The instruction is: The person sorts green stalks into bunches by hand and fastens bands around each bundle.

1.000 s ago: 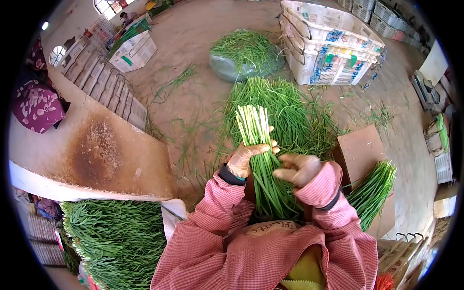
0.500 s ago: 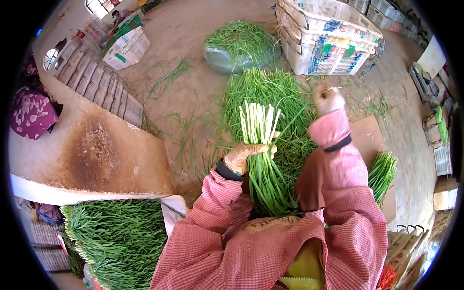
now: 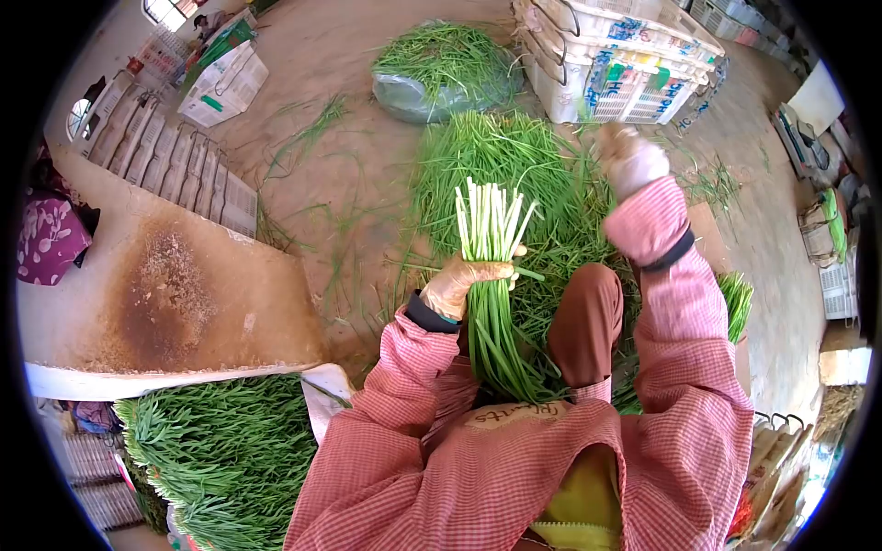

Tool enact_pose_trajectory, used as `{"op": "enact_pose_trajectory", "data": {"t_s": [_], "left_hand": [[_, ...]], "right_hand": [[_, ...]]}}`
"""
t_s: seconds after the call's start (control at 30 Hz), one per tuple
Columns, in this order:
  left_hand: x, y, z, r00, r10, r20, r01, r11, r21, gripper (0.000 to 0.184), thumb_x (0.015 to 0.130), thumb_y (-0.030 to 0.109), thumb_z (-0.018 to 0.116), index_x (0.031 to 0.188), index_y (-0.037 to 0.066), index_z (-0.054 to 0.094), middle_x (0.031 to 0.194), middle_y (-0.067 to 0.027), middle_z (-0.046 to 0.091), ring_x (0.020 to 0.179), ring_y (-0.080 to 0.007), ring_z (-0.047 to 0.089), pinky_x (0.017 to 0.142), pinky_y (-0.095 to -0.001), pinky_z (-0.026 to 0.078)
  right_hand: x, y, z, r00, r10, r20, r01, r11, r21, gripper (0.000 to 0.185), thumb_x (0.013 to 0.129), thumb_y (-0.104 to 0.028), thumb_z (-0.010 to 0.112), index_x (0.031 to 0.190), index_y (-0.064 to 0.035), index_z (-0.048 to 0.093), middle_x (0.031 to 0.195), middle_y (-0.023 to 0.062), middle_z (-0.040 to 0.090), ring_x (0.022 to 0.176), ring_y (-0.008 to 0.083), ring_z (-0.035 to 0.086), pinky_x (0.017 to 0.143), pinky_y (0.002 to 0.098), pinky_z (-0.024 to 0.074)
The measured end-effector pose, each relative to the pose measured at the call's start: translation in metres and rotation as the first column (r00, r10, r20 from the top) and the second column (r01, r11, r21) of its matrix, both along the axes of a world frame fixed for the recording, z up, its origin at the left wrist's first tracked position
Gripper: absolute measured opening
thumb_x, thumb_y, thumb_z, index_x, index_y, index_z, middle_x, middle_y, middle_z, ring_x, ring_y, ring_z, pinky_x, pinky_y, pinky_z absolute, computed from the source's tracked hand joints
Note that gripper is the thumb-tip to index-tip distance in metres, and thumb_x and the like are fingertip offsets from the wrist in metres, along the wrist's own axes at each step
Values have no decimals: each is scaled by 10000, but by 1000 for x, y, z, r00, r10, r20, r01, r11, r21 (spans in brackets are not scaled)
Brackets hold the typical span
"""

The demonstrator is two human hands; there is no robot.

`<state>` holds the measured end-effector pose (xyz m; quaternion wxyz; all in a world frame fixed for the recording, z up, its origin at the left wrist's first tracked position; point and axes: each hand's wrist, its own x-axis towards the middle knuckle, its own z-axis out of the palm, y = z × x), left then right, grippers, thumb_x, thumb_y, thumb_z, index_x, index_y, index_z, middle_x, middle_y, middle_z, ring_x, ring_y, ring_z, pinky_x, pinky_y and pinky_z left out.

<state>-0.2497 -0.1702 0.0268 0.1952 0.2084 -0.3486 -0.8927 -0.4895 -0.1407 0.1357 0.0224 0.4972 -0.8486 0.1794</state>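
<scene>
My gloved left hand (image 3: 467,283) is wrapped round a bundle of green stalks (image 3: 496,331), pale ends up and leaves hanging down over my lap. One green stalk sticks out sideways by my fingers. Beyond it lies a large heap of loose green stalks (image 3: 487,165) on the floor. My gloved right hand (image 3: 630,158) is raised to the right of that heap, blurred by motion; its fingers are smeared, and whether it holds anything cannot be made out. Another bunch of stalks (image 3: 735,303) lies at the right, partly behind my right sleeve.
A plastic-wrapped pile of greens (image 3: 432,96) and stacked white crates (image 3: 616,83) stand ahead. Left are a stained ledge (image 3: 211,303), a crate row (image 3: 175,161) and packed greens (image 3: 220,459). A cardboard piece (image 3: 707,234) lies right. A person (image 3: 204,26) is far back left.
My right hand has moved from beside the bundle out to the upper right. My left hand keeps its hold on the bundle. The view has shifted slightly, and my knee now shows.
</scene>
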Motion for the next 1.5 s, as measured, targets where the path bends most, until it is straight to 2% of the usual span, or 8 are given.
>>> {"op": "enact_pose_trajectory", "data": {"t_s": [0.33,0.83,0.9,0.97,1.1,1.23,1.3,1.5], "left_hand": [[-15,3,-4,835,473,280,-475,877,-65,339,720,-18,613,1055,-9,557,997,-86,601,835,-159,568,770,-260,448],[0,-11,-25,997,29,-69,-37,992,-123,499,666,25,703,1125,36,506,1051,-74,582,793,-136,584,693,-267,504],[1,-7,-19,998,51,-40,-56,991,-118,496,670,11,694,1127,34,502,1052,-83,579,800,-149,589,686,-275,511],[-1,-5,-12,995,103,8,-101,988,-113,491,679,-18,675,1132,29,494,1054,-102,574,815,-174,601,674,-291,525],[-8,-4,-10,995,95,42,-88,986,-140,517,689,-14,671,1161,30,466,1087,-115,559,823,-162,600,713,-281,512],[-4,-5,-5,998,52,47,-41,977,-209,504,688,-11,674,1152,28,478,1072,-99,569,830,-143,593,732,-270,501],[1,-4,-7,995,62,76,-48,985,-168,496,681,-4,683,1137,24,490,1065,-90,574,833,-139,589,737,-269,500],[-13,8,0,980,166,110,-139,966,-220,462,668,-22,690,1091,37,516,996,-84,593,800,-126,581,719,-256,503]], "right_hand": [[128,62,-53,838,342,425,-502,789,354,538,746,-420,597,1076,-2,517,824,195,611,760,274,615,646,322,495],[11,42,27,-572,469,673,-39,804,-593,197,865,-201,495,773,-30,528,524,-39,421,355,14,317,288,132,288],[-44,19,22,254,438,862,57,883,-466,288,860,-270,500,913,13,516,650,45,564,417,71,484,309,155,363],[-25,5,23,964,-264,-3,249,904,348,540,812,-393,545,1098,56,454,868,166,606,702,203,619,509,260,509],[64,37,2,833,209,512,-513,638,574,703,745,-555,524,1171,2,463,1086,196,545,1011,293,534,849,344,447],[6,20,-88,22,632,775,-421,709,-566,244,820,-224,568,954,-25,610,789,68,635,580,138,572,525,262,476],[-26,5,-39,702,-3,713,208,957,-201,275,795,-224,605,975,-18,581,768,84,627,620,147,583,578,277,489],[66,22,-4,558,37,829,-360,911,202,301,769,-308,629,914,-46,607,696,59,615,526,109,541,497,250,463]]}}
